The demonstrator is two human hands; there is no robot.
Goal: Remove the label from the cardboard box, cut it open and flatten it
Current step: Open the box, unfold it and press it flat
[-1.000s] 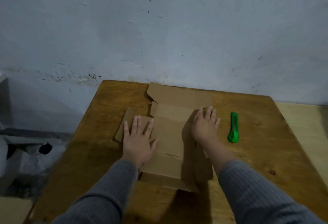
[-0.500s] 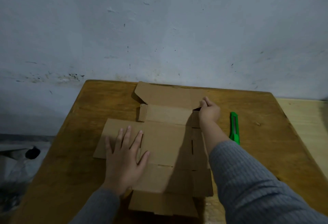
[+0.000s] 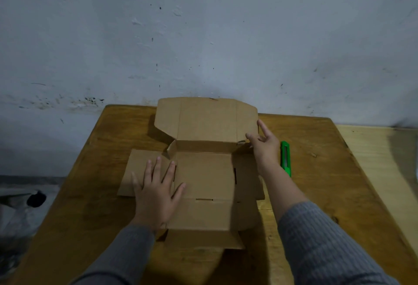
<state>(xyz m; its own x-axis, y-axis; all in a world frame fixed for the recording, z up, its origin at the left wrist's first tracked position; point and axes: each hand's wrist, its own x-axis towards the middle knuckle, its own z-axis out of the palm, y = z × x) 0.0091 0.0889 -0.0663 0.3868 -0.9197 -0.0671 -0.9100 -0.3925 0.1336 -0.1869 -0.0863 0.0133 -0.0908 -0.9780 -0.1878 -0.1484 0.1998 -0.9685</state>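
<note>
The brown cardboard box [image 3: 204, 176] lies unfolded on the wooden table [image 3: 95, 194], most panels flat. Its far lid panel [image 3: 207, 119] stands tilted up towards the wall. My left hand [image 3: 156, 189] rests palm down with fingers spread on the left side panel. My right hand [image 3: 263, 146] is at the lid's right edge, fingers apart, thumb and fingertips touching the cardboard near the hinge corner. A green utility knife [image 3: 285, 158] lies on the table just right of my right wrist. No label shows on the box.
A pale stained wall [image 3: 203, 36] rises directly behind the table's far edge. A lighter wooden surface [image 3: 380, 160] adjoins the table on the right. Dark clutter and a pale bag [image 3: 22, 205] lie on the floor at the left.
The far lid panel has risen from flat to tilted up. My right hand went from pressing the right side to the lid's right edge. My left hand stays pressing the left panel.
</note>
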